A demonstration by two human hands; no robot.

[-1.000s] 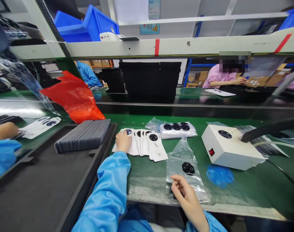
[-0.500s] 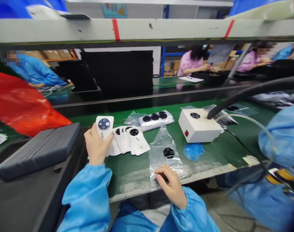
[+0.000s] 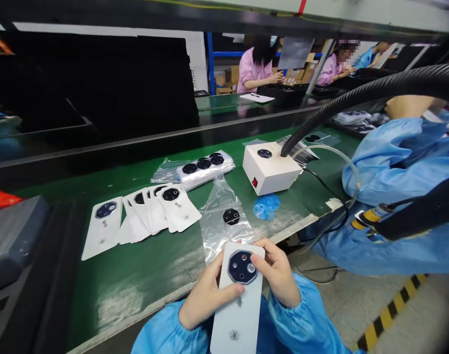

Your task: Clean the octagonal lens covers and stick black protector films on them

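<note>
Close to my body, a white phone back cover (image 3: 235, 314) with a dark eight-sided camera plate is tilted toward me. My left hand (image 3: 209, 292) grips its left edge, thumb across the front under the plate. On the other side my right hand (image 3: 278, 275) holds the upper right edge, its thumb on the plate. Several similar back covers (image 3: 150, 209) lie fanned on the bench, and a single cover (image 3: 102, 228) is at their left end. Just beyond my hands a clear plastic bag (image 3: 213, 226) bears a black lens sticker (image 3: 231, 216).
A white box (image 3: 270, 169) with a red switch and a black corrugated hose (image 3: 320, 123) stands at right. Blue film (image 3: 266, 206) lies before it. Farther back is a wrapped stack with black discs (image 3: 205, 167). A co-worker's blue sleeve (image 3: 379, 157) is at right.
My left hand has come from the row's left end to my lap side, now gripping a cover. My right hand has joined it on that cover. The view has turned right and down.
</note>
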